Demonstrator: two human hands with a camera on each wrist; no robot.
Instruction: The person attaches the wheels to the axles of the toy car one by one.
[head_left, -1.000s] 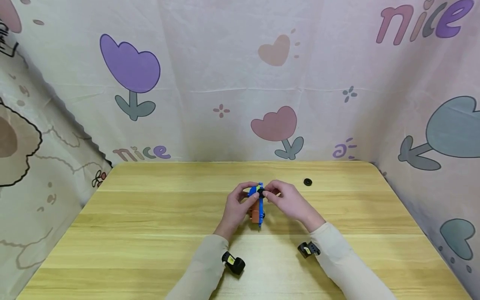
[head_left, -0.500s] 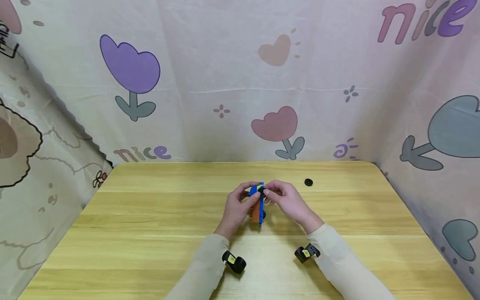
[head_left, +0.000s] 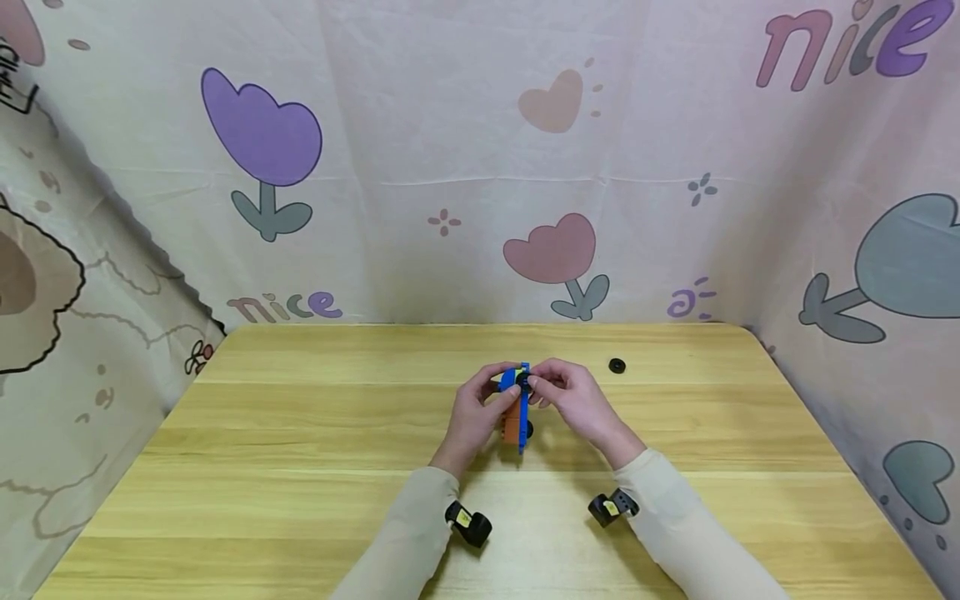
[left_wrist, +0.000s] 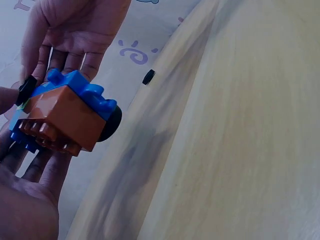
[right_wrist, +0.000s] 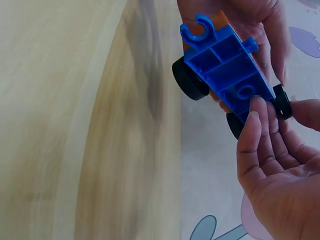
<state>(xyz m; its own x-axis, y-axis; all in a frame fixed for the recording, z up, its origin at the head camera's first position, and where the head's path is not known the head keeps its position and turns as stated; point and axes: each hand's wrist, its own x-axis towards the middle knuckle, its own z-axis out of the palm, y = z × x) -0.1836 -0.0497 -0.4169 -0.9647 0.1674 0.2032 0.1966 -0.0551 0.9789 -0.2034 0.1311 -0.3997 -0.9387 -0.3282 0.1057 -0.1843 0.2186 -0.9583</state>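
Note:
A toy car (head_left: 512, 428) with a blue chassis (right_wrist: 222, 62) and an orange-brown block body (left_wrist: 62, 112) is held upright on end above the table. My left hand (head_left: 474, 417) grips it from the left, fingers around the front end. My right hand (head_left: 583, 404) is at the right side, its thumb and fingers pinching a black wheel (right_wrist: 283, 101) against the chassis edge. Other fingertips of that hand touch the underside. Two more black wheels sit on the chassis, one nearer the hook end (right_wrist: 191, 80). Whether the pinched wheel is fully seated is hidden.
A loose black wheel (head_left: 617, 366) lies flat on the wooden table (head_left: 300, 467), right of the hands near the back edge. A patterned cloth (head_left: 420, 108) hangs behind the table. A small black camera is worn on each wrist.
My right wrist has turned slightly inward, and its fingers have closed in on the wheel. The toy car has shifted very slightly up and right. The loose wheel stays put.

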